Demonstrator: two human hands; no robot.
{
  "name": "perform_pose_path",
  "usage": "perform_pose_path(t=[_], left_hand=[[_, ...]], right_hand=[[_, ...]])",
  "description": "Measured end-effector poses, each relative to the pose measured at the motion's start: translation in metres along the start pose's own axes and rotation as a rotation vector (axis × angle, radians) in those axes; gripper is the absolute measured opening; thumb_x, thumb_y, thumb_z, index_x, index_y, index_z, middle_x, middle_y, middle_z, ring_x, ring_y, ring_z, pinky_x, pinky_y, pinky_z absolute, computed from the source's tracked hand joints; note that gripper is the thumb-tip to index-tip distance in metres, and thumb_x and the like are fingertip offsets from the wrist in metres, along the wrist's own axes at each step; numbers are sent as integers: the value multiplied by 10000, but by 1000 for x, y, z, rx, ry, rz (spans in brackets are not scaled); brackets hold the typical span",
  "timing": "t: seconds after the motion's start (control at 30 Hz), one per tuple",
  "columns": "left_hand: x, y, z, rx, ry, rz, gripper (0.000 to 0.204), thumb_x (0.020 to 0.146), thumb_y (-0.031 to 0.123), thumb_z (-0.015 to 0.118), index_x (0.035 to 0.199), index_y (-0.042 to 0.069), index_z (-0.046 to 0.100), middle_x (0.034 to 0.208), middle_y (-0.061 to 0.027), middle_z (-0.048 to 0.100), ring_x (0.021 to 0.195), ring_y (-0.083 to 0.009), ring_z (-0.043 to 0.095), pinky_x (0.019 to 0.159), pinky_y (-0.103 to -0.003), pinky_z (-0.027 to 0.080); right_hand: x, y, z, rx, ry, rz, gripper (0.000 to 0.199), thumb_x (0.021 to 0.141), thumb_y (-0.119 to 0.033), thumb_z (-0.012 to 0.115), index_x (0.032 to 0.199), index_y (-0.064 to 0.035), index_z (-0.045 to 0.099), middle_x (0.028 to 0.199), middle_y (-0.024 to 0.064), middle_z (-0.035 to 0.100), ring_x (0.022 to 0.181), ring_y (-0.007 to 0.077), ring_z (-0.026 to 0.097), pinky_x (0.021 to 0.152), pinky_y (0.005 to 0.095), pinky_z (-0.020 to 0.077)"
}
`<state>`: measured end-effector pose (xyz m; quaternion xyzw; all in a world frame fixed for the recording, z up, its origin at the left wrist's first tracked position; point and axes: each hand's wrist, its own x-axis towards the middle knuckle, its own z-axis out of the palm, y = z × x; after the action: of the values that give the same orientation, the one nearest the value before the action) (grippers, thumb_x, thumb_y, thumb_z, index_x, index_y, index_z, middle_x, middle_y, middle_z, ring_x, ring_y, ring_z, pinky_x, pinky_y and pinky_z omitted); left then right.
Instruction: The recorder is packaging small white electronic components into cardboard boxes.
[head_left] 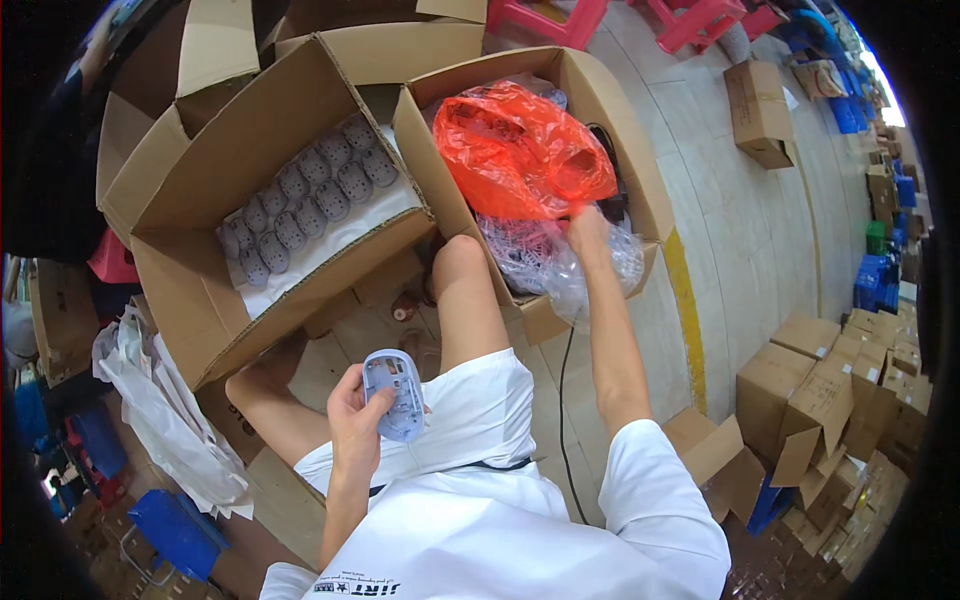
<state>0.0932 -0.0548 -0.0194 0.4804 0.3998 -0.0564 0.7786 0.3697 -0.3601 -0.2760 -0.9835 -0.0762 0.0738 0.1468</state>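
- Grey mouse shell [395,393] gripped upright in left hand [355,425], just below the tray carton [190,290];
- Right hand [588,228] reaching into clear bags [550,262] under the red bag [515,150]; grip hidden, cannot tell;
- Could slip loose if pinch slackens; could snag plastic, dragging bags out.

1. The right hand [588,228] reaches into the cardboard box [640,170]; its fingertips are buried among the clear plastic bags [545,262], so whatever they touch cannot be told.
2. The orange plastic bag [515,150] covers most of that box's contents.
3. The black cable [562,400] disappears behind the white shirt [500,520].
4. The left hand [355,425] hides the near side of the pale blue mouse shell [395,392].
5. The stacked cartons [850,390] blur toward the picture's edge.
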Motion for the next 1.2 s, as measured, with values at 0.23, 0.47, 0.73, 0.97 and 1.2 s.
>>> perform_pose_path(t=[0.23, 0.47, 0.73, 0.97, 1.2], left_hand=[[8, -1, -19, 9, 32, 49, 310, 783, -76, 549, 1089, -25, 545, 947, -120, 656, 756, -170, 634, 704, -251, 525], [16, -26, -24, 96, 11, 168, 343, 782, -38, 590, 1122, 12, 583, 990, -107, 659, 789, -150, 615, 694, -229, 515], [-15, -8, -37, 63, 23, 81, 307, 787, -19, 586, 1092, 15, 580, 980, -112, 664, 794, -141, 618, 668, -230, 512], [-24, -25, -60, 17, 31, 163, 292, 787, -24, 586, 1076, 17, 580, 965, -98, 661, 782, -136, 612, 678, -220, 509], [-23, -36, -73, -62, 44, 283, 304, 773, -51, 561, 1073, -5, 576, 962, -77, 644, 823, -135, 584, 741, -235, 482]], right_hand=[[-1, -19, 22, -87, 106, -160, 284, 790, -270, 660, 925, -20, 659, 830, 216, 654, 702, 421, 620, 628, 509, 498], [-26, 25, 25, 16, 318, -462, 287, 804, -326, 628, 920, -66, 657, 904, 162, 631, 768, 343, 600, 657, 431, 505], [-4, 4, 32, 103, 319, -86, 325, 833, -339, 615, 894, -27, 685, 801, 166, 648, 694, 340, 604, 631, 416, 490], [-17, -27, 7, 447, 152, 96, 317, 849, -309, 597, 885, -8, 693, 758, 162, 660, 662, 316, 612, 618, 390, 487], [-43, -62, -35, 1443, 114, 326, 211, 854, -181, 555, 899, -10, 670, 788, 140, 674, 681, 236, 628, 621, 325, 503]])
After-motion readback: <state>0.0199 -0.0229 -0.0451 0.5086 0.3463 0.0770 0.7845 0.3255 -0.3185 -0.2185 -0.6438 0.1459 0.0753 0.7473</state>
